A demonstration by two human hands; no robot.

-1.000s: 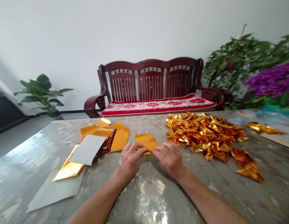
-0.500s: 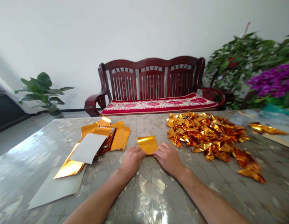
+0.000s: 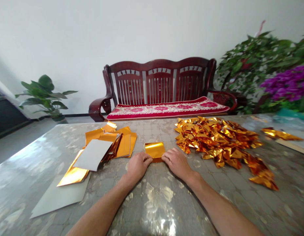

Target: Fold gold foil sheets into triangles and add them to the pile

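A small sheet of gold foil paper point(image 3: 155, 149) lies in front of me, its near edge turned up into a darker strip. My left hand point(image 3: 138, 164) pinches the near left corner of the sheet, fingers closed. At the near right corner, my right hand point(image 3: 178, 164) grips the paper in the same way. To the left is a loose stack of gold foil sheets point(image 3: 123, 146) with a grey-white sheet point(image 3: 93, 154) on top. On the right spreads a heap of folded gold foil pieces point(image 3: 216, 137).
The table point(image 3: 112, 209) has a glossy, flower-patterned cover. A larger pale sheet point(image 3: 58, 200) lies at the left front. One folded piece point(image 3: 281, 133) rests on a board at the far right. Beyond the table stands a wooden bench point(image 3: 159, 78), with plants point(image 3: 45, 95) to the sides.
The near edge of the gold sheet, flat before, now shows a raised or folded darker strip between my hands. Both hands have stayed at the near corners.
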